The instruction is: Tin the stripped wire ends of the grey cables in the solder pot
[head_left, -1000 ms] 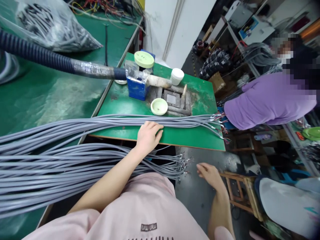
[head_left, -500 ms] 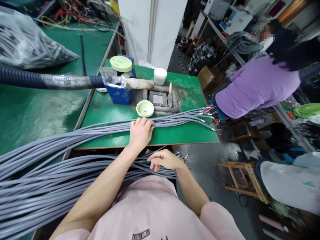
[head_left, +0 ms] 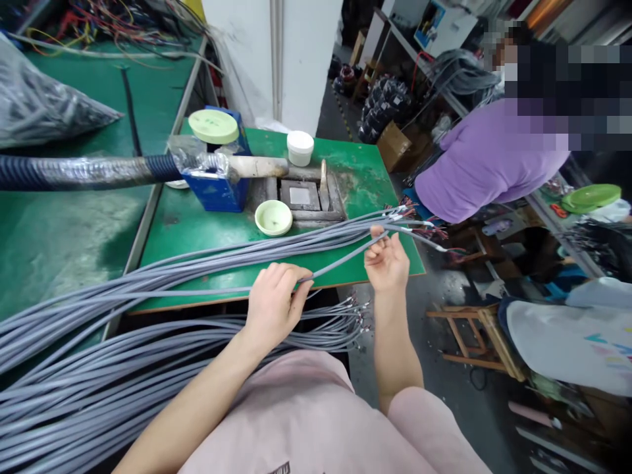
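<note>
You seem to be separating one gray cable (head_left: 340,261) from the bundle (head_left: 237,255) across the bench (head_left: 365,158). Your left hand (head_left: 271,299) pinches it; your right hand (head_left: 388,270) curls beside its farther stretch, its grip unclear. The next move calls for keeping that cable apart.

Bench (head_left: 363,172) open at two o'clock from green dish (head_left: 273,218); hose nozzle (head_left: 257,166) obstructs twelve, grey cables (head_left: 306,241) obstruct six.
</note>
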### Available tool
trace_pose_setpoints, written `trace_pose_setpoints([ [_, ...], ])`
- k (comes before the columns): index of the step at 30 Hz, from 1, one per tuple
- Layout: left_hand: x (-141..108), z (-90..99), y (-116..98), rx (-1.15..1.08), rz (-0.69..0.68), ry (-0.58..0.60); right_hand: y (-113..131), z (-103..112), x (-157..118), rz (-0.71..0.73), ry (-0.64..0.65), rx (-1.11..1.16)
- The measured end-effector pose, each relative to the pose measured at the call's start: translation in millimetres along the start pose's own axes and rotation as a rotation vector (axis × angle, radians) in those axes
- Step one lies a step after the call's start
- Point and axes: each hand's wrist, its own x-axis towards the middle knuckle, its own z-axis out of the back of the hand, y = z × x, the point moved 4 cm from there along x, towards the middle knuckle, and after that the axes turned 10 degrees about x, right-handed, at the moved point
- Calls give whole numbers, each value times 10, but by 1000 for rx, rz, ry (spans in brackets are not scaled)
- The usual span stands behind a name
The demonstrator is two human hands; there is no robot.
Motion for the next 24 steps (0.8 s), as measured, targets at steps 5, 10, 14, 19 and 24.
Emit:
trace_pose_setpoints([
  [5,-121,-87,3,-69,22,96,185,49,78,205,-104,-40],
  [10,-264,-197,60,-162,75,212,640,54,-85,593,-140,-220],
  [14,-288,-247,96,-392,180,240,618,-89,-408,458,107,-534],
  [19,-248,-316,143,-855,505,215,-101,-168,-884,-85,628,-1006],
  [24,-303,-369,228,-1141,756,174,-445,-116,-1112,-172,837,-1061],
])
